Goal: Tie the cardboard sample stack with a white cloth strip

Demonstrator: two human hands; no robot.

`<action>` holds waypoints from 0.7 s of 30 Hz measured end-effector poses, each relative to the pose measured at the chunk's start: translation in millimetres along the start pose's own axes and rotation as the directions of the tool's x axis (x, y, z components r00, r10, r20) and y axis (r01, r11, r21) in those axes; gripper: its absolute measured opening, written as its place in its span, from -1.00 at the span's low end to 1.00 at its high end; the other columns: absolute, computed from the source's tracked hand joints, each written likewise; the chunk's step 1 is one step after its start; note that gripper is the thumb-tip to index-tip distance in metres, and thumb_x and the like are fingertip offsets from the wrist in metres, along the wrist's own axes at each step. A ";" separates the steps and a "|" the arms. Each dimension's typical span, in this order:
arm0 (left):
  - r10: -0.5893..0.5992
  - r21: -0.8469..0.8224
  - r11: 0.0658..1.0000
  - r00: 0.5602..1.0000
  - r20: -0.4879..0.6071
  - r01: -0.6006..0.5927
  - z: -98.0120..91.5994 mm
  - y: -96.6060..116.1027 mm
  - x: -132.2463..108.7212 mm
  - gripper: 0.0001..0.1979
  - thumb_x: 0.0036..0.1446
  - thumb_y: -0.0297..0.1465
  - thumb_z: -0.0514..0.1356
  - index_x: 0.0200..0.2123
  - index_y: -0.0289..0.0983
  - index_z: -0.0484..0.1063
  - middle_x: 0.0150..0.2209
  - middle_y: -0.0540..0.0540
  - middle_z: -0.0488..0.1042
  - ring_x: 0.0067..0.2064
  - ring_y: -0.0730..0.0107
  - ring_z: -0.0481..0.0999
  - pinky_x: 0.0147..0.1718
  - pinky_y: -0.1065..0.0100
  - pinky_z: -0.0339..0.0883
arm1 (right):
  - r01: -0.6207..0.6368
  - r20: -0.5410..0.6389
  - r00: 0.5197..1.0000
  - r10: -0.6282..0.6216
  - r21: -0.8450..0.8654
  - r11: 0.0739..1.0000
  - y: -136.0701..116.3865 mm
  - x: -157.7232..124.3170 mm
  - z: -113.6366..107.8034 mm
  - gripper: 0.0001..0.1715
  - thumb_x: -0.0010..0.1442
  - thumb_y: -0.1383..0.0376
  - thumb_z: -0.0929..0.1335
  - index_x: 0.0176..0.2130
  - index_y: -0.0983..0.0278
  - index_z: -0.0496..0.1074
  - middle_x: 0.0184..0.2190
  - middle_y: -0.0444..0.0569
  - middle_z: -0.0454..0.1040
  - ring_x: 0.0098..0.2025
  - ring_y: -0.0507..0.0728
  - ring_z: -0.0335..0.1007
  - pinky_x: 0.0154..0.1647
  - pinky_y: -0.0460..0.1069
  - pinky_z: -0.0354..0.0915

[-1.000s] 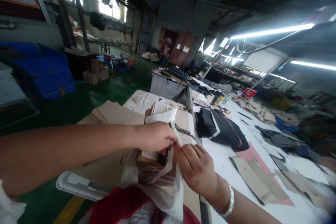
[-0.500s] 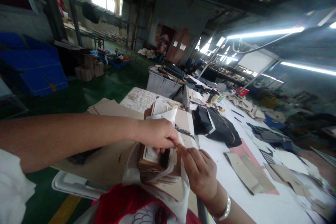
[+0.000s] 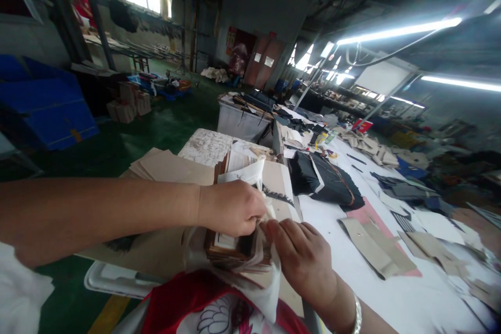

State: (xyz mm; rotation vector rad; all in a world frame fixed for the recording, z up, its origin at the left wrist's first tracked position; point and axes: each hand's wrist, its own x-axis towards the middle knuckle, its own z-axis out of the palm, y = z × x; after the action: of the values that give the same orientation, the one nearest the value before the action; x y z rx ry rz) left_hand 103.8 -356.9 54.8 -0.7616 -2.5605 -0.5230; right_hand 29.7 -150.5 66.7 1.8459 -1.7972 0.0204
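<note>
I confirm my left hand (image 3: 230,209) and right hand (image 3: 303,266) are together, both pinching the gathered edge of a thin white plastic bag (image 3: 272,292). The bag is wrapped around a stack of brown-edged sheets (image 3: 229,253), with white paper at the top and a dark piece against the stack's near side. The stack sits low in the foreground, just above a red printed garment (image 3: 211,308) and beside a white tray (image 3: 113,279); I cannot tell what the tray holds. Below my left forearm lies a tan card sheet (image 3: 156,250). Farther off stands a grey bin (image 3: 240,125), heaped with dark strips, its lower contents hidden. To its right, a black bundle (image 3: 323,182) lies on a white worktable (image 3: 410,292). Blue crates (image 3: 50,115) and stacked cardboard boxes (image 3: 125,107) stand on the green floor (image 3: 129,138), their contents not visible from my camera.
</note>
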 end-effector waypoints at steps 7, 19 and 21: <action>0.067 0.149 0.985 0.992 0.104 -0.082 6.7 9.7 -9.5 -0.91 0.15 -0.51 0.17 -0.42 -0.32 0.42 -0.36 -0.11 0.49 -0.38 0.32 0.43 -0.41 0.28 0.28 | 0.161 0.058 0.984 -0.167 0.099 0.982 13.5 -9.3 -14.8 -0.79 0.32 0.43 0.21 -0.20 0.39 0.42 -0.49 -0.07 0.37 -0.49 0.05 0.18 -0.47 0.02 0.04; -0.043 -0.152 0.986 0.989 0.142 0.065 0.8 12.1 8.4 -0.86 0.24 -0.45 0.13 -0.22 -0.27 0.49 -0.21 -0.07 0.47 -0.26 0.43 0.46 -0.29 0.42 0.31 | 0.024 0.041 0.999 -0.036 0.260 0.965 18.3 -25.4 -23.0 -0.88 0.31 0.38 0.25 -0.19 0.34 0.37 -0.44 -0.07 0.39 -0.44 0.05 0.25 -0.41 0.00 0.13; -0.024 -0.043 0.999 0.987 0.159 0.031 10.9 16.7 9.5 -0.79 0.28 -0.43 0.08 -0.39 -0.29 0.45 -0.29 -0.06 0.44 -0.34 0.44 0.42 -0.38 0.39 0.27 | 0.038 0.027 0.999 -0.046 0.228 0.973 16.3 -25.2 -29.2 -0.86 0.31 0.38 0.23 -0.23 0.33 0.37 -0.46 -0.06 0.36 -0.45 0.07 0.22 -0.42 0.02 0.10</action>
State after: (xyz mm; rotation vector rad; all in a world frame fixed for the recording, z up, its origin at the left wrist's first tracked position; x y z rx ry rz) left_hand 103.2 -334.8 54.1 -0.8142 -2.7170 -0.5522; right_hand 22.7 -115.0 87.8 2.0529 -1.8413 0.1884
